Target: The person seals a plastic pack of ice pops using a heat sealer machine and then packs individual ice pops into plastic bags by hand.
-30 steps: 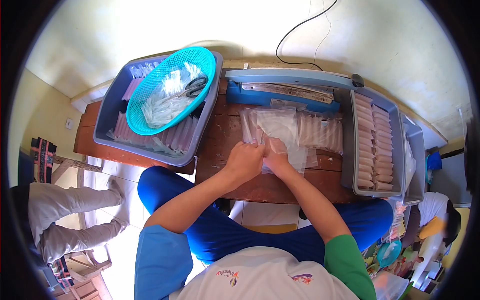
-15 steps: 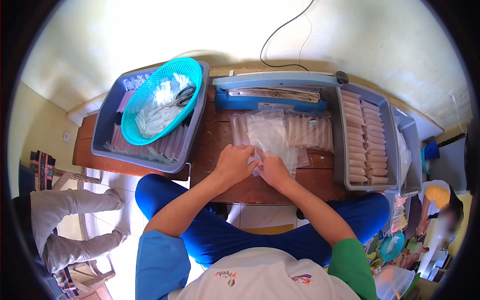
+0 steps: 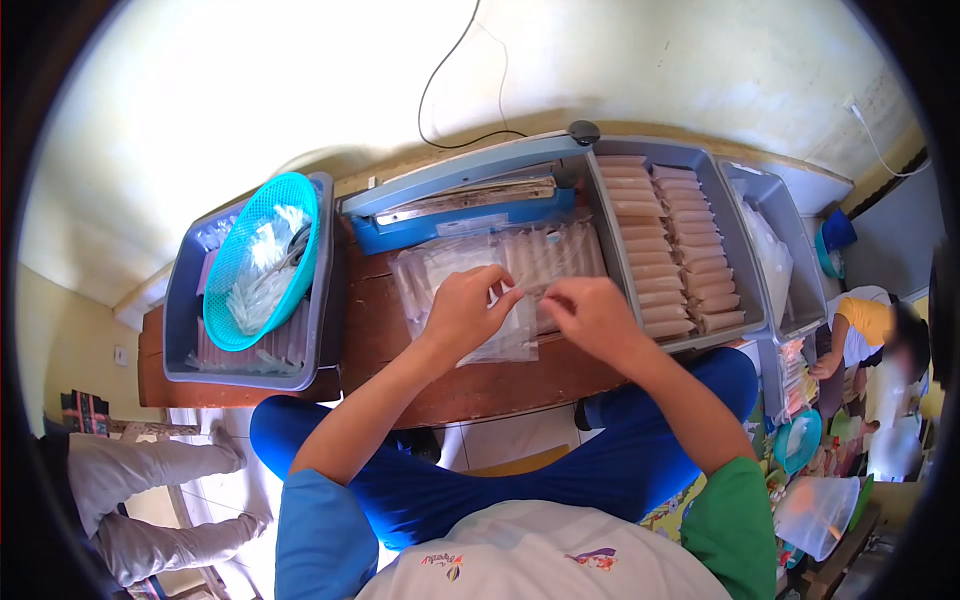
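My left hand (image 3: 467,312) is over a stack of flat clear plastic bags (image 3: 512,345), its thumb and fingers apart with nothing seen between them. To its right, my right hand (image 3: 592,315) hovers near a row of filled clear tubes (image 3: 570,255), thumb and fingertips close together; whether something thin is between them is too small to tell. The bags and tubes lie on the brown wooden table (image 3: 400,385). Behind them stands a blue sealer (image 3: 460,220) with its long arm slanting across.
At left, a grey bin (image 3: 325,270) holds tubes and a turquoise basket (image 3: 315,235) with plastic scraps and scissors. At right stand a grey tray (image 3: 752,255) of filled tubes and another bin (image 3: 812,270). A person's legs (image 3: 150,465) show at left; other people (image 3: 860,325) sit at right.
The view has turned right, so the table things appear farther left. My hands, earlier together over the bags, have come apart, the right one moving toward the tubes.
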A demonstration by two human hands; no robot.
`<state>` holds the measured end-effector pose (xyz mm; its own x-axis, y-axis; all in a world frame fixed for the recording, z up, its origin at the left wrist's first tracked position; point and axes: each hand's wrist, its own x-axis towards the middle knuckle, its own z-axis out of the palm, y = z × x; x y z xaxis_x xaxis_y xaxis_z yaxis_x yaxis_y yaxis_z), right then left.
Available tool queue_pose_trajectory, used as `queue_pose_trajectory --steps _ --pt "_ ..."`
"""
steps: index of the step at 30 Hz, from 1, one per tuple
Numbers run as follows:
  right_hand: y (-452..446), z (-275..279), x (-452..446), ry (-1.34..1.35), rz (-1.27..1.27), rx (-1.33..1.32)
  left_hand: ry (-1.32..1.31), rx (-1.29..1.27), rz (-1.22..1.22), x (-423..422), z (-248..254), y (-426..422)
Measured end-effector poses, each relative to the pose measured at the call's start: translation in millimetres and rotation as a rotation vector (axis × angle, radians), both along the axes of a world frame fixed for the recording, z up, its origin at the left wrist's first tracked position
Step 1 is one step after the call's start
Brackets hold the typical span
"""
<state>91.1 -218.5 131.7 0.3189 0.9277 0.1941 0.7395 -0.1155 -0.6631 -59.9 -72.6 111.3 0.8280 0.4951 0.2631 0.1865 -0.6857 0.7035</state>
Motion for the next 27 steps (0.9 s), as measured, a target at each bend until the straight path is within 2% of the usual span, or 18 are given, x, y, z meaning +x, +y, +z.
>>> queue_pose_trajectory --steps 11,13,17,20,22,23,25,27 --pt "-7.4 -14.8 123.6 -0.155 -0.235 0.081 -0.078 0.052 -0.109 123.2 -4.2 -21.4" --pt "-4.5 -19.3 143.7 -0.187 -0.269 0.055 -0.177 0.184 -0.085 145.9 -10.1 -18.9" --pt "-2.9 -29.6 174.7 -0.284 -0.389 -0.012 -0.227 0.254 -0.083 187.7 -16.4 -15.2" --pt "-3.1 -44.0 197.1 -0.290 -0.428 -0.034 -0.144 0.296 -0.105 215.7 -24.2 -11.6" --pt "-5.8 -52.5 206.3 -0.286 -0.438 -0.042 -0.068 0.449 -0.081 231.9 -27.7 -9.5" --pt "-6.5 -55.9 209.3 -0.279 -0.445 -0.049 -0.067 0.448 -0.084 238.6 -28.2 -9.2" --pt "-5.6 -61.3 212.4 -0.241 -0.453 -0.049 0.185 0.506 -0.056 247.1 -27.5 -10.7" --pt "-3.6 -62.7 215.8 -0.207 -0.462 -0.048 0.236 0.541 -0.056 250.2 -24.3 -12.8"
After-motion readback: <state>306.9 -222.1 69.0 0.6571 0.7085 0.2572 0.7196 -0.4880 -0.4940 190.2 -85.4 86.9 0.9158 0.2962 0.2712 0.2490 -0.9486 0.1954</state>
